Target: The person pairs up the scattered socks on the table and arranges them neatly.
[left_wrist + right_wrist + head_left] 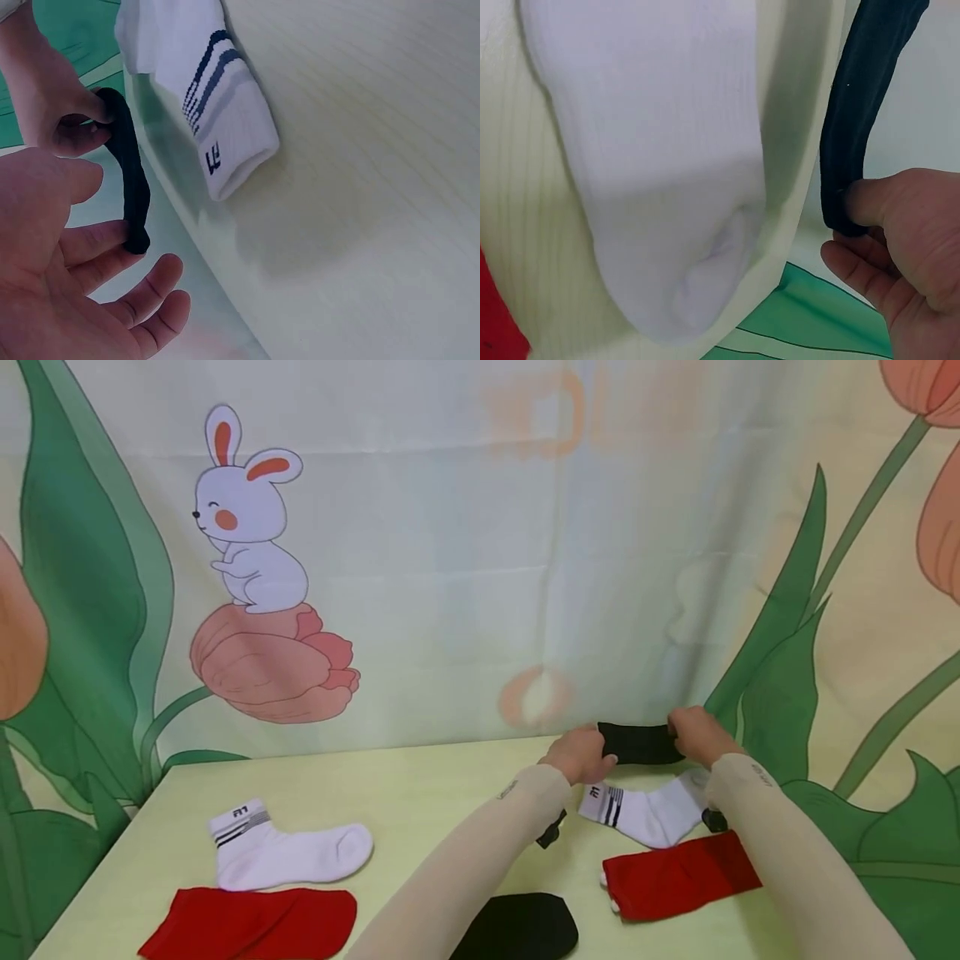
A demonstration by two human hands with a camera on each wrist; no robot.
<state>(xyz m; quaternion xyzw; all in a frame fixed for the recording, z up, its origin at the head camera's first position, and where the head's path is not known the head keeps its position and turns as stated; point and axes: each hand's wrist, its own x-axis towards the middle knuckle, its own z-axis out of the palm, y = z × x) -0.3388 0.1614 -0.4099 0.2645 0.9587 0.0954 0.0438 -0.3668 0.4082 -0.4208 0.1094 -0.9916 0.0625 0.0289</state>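
A folded black sock is stretched between both hands at the far right edge of the table. The left hand grips its left end, and the right hand pinches the other end. In the right wrist view, thumb and fingers close on the end of the black sock. The left wrist view shows it edge-on as a narrow dark strip, held up past the table edge. Just in front of the hands lies a white sock with dark stripes at its cuff, partly covered by the right sleeve.
Nearer on the right is a folded red sock. Another black sock lies at the front, partly behind the left forearm. On the left are a white striped sock and a red sock. A printed curtain hangs behind the table.
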